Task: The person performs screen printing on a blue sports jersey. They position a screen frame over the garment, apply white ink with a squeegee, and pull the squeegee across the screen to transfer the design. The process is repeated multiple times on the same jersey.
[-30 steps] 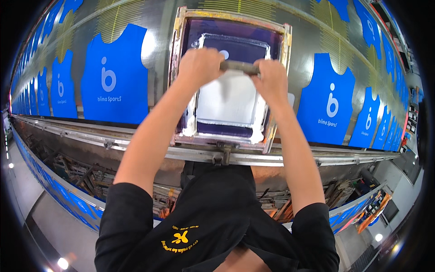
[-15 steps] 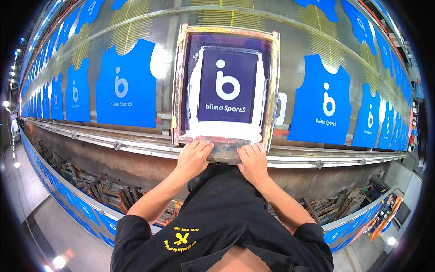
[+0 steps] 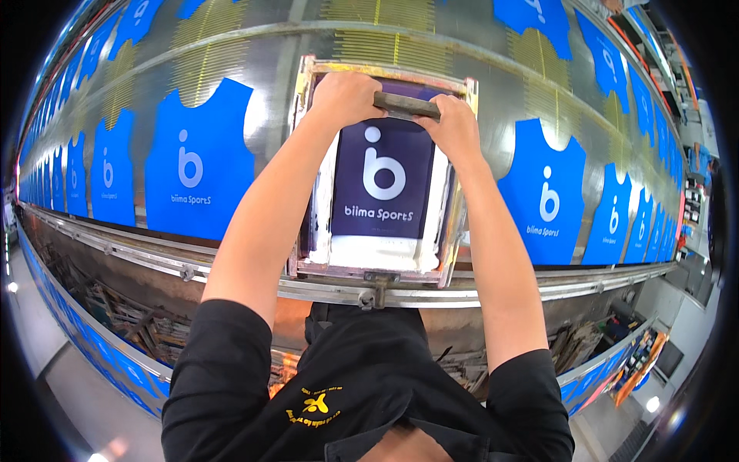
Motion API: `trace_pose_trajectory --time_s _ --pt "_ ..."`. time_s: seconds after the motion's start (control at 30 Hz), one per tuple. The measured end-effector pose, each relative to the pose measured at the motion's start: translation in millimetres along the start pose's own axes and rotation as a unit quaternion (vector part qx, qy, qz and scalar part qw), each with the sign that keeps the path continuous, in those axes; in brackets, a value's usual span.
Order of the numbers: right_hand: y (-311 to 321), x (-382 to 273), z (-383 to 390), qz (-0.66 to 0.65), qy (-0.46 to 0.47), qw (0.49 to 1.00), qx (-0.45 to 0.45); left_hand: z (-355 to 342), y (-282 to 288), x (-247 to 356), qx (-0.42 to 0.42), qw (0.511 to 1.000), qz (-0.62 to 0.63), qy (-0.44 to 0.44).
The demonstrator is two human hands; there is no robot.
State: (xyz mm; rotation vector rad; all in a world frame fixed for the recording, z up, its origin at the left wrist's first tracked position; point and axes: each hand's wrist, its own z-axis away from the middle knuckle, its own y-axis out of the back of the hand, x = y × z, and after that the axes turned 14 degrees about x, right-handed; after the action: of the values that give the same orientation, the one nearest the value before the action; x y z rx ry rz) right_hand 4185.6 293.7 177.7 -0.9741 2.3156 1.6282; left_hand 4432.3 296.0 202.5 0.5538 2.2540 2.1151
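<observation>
In the head view, the left hand (image 3: 348,98) and the right hand (image 3: 456,129) are both closed around a squeegee (image 3: 406,105), a dark bar with a wooden handle. The left hand grips its left end and the right hand grips its right end, and a short part of the handle shows between the two fists. Both arms are stretched out forward from the body.

The squeegee lies across the far end of a printing screen (image 3: 379,181), close to the far bar of the wooden frame (image 3: 306,162) that goes around the screen. Below the grip, toward the person, the dark mesh shows a white logo, and a band of white ink lies along the near edge and the two sides. The frame rests on a long metal table (image 3: 254,85).

To the left and to the right of the grip, blue shirt pieces (image 3: 198,165) with the white logo lie flat in a row along the table. The person wears a black shirt (image 3: 362,393).
</observation>
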Motion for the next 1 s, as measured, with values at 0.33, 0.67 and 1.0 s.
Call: trace_pose_trajectory --time_s 0.33,0.67,1.0 --pt "70 -78 216 -0.052 -0.003 0.996 -0.078 235 -4 80 0.038 0.994 0.103 0.003" --pt "24 -6 -16 -0.015 -0.046 0.991 -0.128 1 17 -1 -0.068 0.997 0.035 0.031" --pt "52 -47 178 -0.047 0.035 0.996 -0.062 194 -17 70 0.052 0.995 0.077 0.029"
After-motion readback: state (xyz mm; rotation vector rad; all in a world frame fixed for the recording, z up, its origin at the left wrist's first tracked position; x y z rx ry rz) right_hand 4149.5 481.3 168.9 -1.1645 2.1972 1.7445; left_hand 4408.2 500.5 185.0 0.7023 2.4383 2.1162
